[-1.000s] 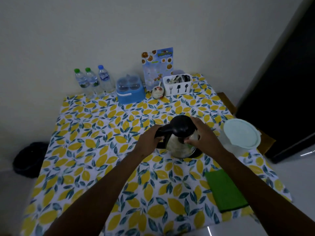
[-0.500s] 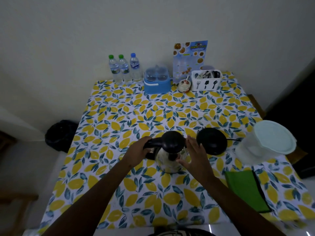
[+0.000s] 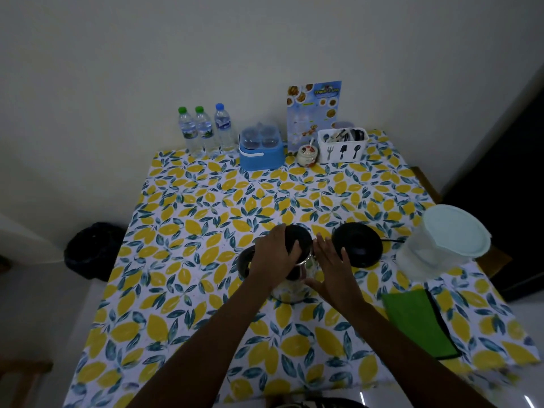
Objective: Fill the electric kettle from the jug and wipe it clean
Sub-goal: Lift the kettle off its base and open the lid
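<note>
The steel electric kettle (image 3: 290,285) stands on the lemon-print tablecloth (image 3: 206,260), off its black round base (image 3: 357,244), which lies just to its right. My left hand (image 3: 272,253) grips the kettle's black lid (image 3: 297,240) from above. My right hand (image 3: 332,267) rests flat, fingers apart, against the kettle's right side. A translucent jug (image 3: 432,257) with a pale round lid stands at the right edge. The folded green cloth (image 3: 415,319) lies in front of the jug.
Along the wall stand three water bottles (image 3: 204,131), a blue container (image 3: 260,148), a small jar (image 3: 307,154), a menu card (image 3: 313,113) and a white cutlery holder (image 3: 343,144). A black bin (image 3: 94,248) sits on the floor at left.
The kettle was lifted off its base and set down to the left of it. My left hand moved from the handle to the lid. The camera view shifted.
</note>
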